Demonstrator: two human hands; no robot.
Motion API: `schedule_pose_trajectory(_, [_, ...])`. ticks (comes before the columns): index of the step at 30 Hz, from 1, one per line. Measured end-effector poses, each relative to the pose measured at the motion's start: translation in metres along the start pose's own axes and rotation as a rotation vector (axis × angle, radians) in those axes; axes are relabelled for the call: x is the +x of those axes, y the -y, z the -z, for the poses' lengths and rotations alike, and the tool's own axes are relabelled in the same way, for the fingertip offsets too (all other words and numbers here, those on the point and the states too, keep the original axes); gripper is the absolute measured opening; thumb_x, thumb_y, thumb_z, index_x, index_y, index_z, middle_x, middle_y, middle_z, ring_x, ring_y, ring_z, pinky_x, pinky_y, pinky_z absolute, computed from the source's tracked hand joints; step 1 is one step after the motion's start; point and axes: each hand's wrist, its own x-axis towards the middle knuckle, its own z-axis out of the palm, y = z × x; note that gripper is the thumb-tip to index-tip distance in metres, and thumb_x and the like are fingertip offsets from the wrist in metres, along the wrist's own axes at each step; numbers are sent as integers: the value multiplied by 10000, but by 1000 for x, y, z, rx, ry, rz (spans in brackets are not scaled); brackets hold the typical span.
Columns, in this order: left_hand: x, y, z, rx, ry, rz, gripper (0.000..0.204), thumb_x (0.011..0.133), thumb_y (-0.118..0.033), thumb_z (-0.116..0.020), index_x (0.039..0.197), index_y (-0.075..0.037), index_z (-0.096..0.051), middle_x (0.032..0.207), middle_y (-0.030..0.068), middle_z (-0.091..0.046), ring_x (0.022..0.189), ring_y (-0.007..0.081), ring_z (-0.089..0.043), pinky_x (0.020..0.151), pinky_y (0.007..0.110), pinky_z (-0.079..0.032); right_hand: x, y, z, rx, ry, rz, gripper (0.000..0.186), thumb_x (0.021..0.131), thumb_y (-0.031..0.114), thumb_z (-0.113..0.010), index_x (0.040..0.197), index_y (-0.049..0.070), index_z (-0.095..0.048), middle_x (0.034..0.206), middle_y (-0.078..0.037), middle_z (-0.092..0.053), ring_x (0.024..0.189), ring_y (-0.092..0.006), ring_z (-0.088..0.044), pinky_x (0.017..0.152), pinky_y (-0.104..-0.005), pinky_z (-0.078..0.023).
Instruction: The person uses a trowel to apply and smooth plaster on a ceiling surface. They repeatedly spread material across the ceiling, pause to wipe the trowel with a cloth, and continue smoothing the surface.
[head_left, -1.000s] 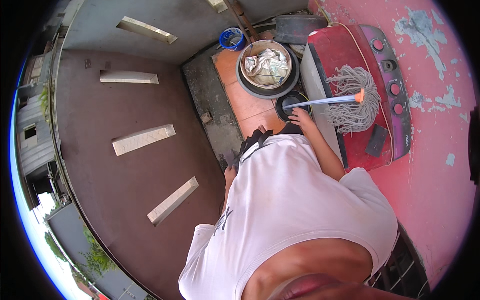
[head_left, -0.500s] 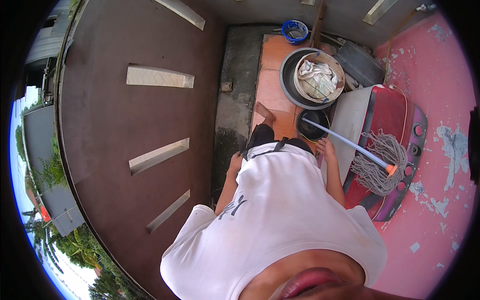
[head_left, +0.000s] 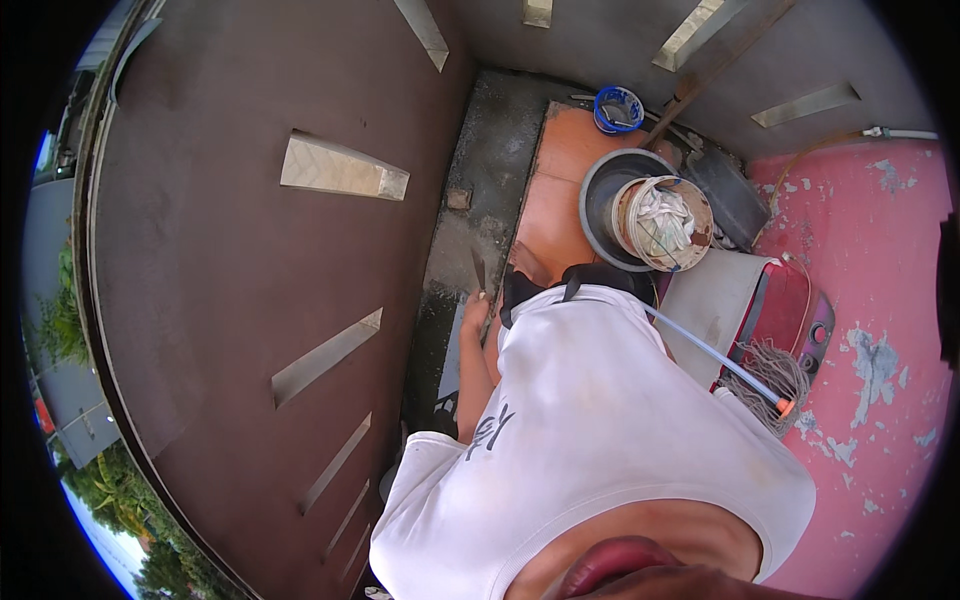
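The left hand (head_left: 476, 308) is closed around the near end of a thin tool (head_left: 479, 270), possibly a trowel; the blade is too small and soft in the view to identify for certain. The tool is left of the basin (head_left: 593, 205) and nearer the person, above the boundary between concrete (head_left: 490, 150) and tiles (head_left: 555, 215). Contact between blade and floor cannot be determined. The right hand is hidden behind the shirt (head_left: 640, 420); its grip cannot be told.

The step in hand appears to be positioning the tool at the floor on the basin's left. The next move would call for a firm left grip and a controlled blade angle, clear of the bare foot (head_left: 528, 265) left of the basin. The bucket (head_left: 625, 218) sits in the basin; the mop (head_left: 717, 356) leans to the basin's near right.
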Motion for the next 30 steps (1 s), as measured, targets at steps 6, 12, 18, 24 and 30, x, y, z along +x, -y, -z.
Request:
schedule_pose_trajectory(6, [6,-18,21,-405,-99,-98,156,986,-143,-540,1082,-39,-606,738,19,-542,551,121,-526,484,292,-435,60,74,7,5,1,27,403,896,329,-599,1051,-27,-707,922,-229,-721,823,-359,-699,752,-432,-541])
schedule_pose_trajectory(12, [7,-53,48,-515,-281,-63,285,1043,-311,-523,1095,-59,-644,655,4,-502,468,111,-474,436,284,-396,145,134,2,-25,33,178,407,888,333,-598,1031,-30,-712,929,-241,-721,849,-377,-701,773,-436,-542])
schedule_pose_trajectory(18, [19,-96,71,-567,-441,-103,300,1052,-334,-506,1100,-67,-633,624,10,-489,437,111,-457,398,291,-374,264,218,20,-42,129,445,391,904,286,-555,1087,-19,-717,1011,-212,-721,951,-371,-677,842,-426,-528])
schedule_pose_trajectory(24, [55,-178,76,-849,-553,-171,228,1057,-293,-483,1149,-94,-545,742,18,-540,453,115,-450,396,291,-366,232,485,136,366,21,108,388,914,188,-592,1249,0,-644,1151,-219,-695,1073,-298,-666,958,-382,-496])
schedule_pose_trajectory(30, [81,-324,48,-574,-586,-319,231,1070,-239,-462,1118,-52,-589,804,18,-566,685,114,-514,648,280,-438,293,698,272,305,-138,807,341,999,150,-534,1292,-14,-593,1214,-192,-681,1070,-256,-660,966,-352,-488])
